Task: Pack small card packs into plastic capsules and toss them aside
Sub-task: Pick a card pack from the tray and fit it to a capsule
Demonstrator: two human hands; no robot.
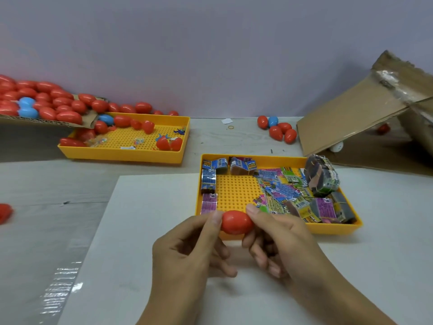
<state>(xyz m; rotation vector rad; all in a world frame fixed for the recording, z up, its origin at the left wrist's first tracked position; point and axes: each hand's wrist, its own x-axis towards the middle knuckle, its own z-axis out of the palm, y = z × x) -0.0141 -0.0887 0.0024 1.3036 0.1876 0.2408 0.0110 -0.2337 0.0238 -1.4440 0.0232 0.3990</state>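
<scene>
Pinching a closed red capsule [236, 222] end to end, the left hand [187, 252] and right hand [278, 240] clamp fingertips on it just near of the card-pack tray [337, 228], likely pressing its halves shut before tossing.

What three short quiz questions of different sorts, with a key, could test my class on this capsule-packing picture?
1. True or false: the red capsule that both hands hold is in two open halves.
2. Multiple choice: the card packs lie in (A) the cardboard box, (B) the near yellow tray, (C) the far yellow tray.
3. Short answer: what colour, besides red, are some capsules in the pile at far left?

Key
1. False: the left hand and right hand pinch its two ends, and it looks closed.
2. B.
3. Blue.
</scene>
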